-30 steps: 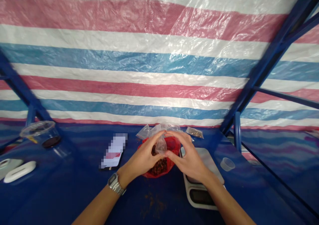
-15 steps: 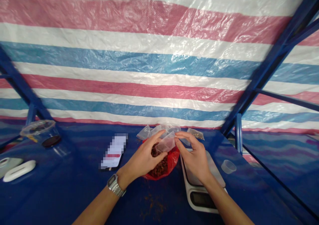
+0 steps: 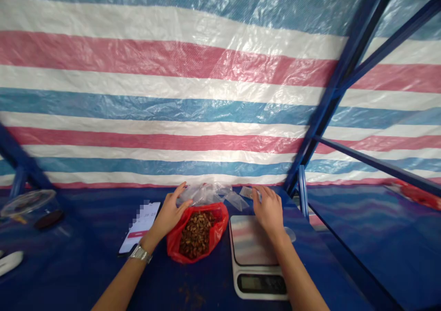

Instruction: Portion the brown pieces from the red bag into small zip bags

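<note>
My left hand [image 3: 172, 214] is open, thumb and fingers apart, at the left rim of a red plastic bag [image 3: 220, 230]. The bag stands open, filled with brown dried pieces [image 3: 197, 233]. Just behind it lies a heap of clear plastic bags [image 3: 198, 194], close to my left fingertips. My right hand [image 3: 268, 212] reaches over the back right of a white digital scale [image 3: 253, 242], fingers extended. Its fingertips are at a small clear packet [image 3: 245, 192], partly covered by the hand; a firm grip does not show. Another flat clear bag [image 3: 237, 201] lies between packet and red bag.
A phone [image 3: 141, 226] with a lit screen lies left of my left hand. Further left are a clear plastic tub [image 3: 32, 207] and a white object [image 3: 10, 262]. A small clear cup [image 3: 290, 234] sits partly behind my right forearm. Blue metal posts [image 3: 303, 155] frame a striped sheet.
My hands have moved apart from above the red bag, left hand to its left side, right hand toward the small packet. The clear bag between them was let go. The view has shifted.
</note>
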`<state>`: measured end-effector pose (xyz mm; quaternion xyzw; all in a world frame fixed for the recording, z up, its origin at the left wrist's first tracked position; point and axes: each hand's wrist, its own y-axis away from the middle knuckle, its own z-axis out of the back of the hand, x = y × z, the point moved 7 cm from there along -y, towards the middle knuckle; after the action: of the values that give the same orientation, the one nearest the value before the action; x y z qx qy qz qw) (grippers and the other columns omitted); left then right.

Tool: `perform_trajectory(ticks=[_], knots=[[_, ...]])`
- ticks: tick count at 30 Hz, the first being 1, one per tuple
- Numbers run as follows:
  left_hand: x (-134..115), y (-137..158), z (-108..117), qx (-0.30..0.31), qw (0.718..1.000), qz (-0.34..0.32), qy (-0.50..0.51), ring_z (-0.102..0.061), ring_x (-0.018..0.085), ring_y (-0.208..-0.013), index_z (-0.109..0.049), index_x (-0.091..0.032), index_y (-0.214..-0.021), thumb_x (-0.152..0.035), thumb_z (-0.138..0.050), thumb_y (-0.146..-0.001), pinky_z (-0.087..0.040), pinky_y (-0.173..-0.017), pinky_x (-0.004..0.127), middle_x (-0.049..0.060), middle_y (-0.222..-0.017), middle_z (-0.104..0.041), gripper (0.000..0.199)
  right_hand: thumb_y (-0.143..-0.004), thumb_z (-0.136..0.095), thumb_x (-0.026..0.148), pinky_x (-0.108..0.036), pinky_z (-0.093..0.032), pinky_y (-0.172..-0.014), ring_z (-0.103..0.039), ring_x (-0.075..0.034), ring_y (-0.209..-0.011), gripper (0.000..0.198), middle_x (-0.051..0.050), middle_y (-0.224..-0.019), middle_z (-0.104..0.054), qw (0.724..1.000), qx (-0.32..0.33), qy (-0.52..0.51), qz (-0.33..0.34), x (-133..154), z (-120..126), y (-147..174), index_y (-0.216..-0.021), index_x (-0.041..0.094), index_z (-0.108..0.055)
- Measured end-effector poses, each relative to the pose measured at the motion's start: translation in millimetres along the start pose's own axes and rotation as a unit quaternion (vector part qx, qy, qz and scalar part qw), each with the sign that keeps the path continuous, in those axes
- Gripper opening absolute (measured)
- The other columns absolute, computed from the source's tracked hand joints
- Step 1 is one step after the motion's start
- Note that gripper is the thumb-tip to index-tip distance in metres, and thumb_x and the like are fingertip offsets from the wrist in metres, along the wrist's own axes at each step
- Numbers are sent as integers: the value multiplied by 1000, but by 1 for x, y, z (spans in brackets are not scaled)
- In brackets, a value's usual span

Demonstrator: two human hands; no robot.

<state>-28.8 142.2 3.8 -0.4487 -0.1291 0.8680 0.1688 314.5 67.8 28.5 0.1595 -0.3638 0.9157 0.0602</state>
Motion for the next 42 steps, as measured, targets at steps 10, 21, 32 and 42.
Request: perform_trajectory(ticks=[10, 21, 32, 42], knots=[[3, 16, 18, -24, 998, 61, 26, -57, 27, -141, -55, -15, -145, -53, -29, -107, -36, -125, 49, 16, -148, -63, 59, -90, -53, 21, -60, -42, -106, -67, -34, -117, 25, -15, -110, -79, 998, 60, -16, 9, -32, -31, 23, -90, 21, -78], [-72, 20, -7, -9, 989, -7, 145, -66, 17, -79, -67, -20, -118, -48, -49, -103, -54, -76, 30, 6, -100, -75, 36, -104, -53, 37, -46, -56, -109, -67, -26, -126, 35, -12, -137, -70, 965, 11, -244, 91, 34, 14, -2, -131, 21, -70], [-60, 41, -41, 59, 922, 100, 371, -57, 13, -58, -64, -19, -99, -62, -66, -92, -45, -59, 25, -3, -66, -62, 44, -104, -54, 23, -47, -54, -114, -64, -26, -133, 42, -6, -146, -66, 932, 114, -254, 232, 114, 13, 36, -145, 30, -62], [-71, 43, -41, 54, 915, 62, 396, -69, 18, -70, -70, -17, -85, -53, -78, -85, -55, -71, 30, 3, -74, -73, 37, -100, -63, 26, -44, -57, -94, -69, -28, -109, 15, -10, -117, -71, 953, -12, -204, 222, 121, 38, 37, -113, 26, -70]])
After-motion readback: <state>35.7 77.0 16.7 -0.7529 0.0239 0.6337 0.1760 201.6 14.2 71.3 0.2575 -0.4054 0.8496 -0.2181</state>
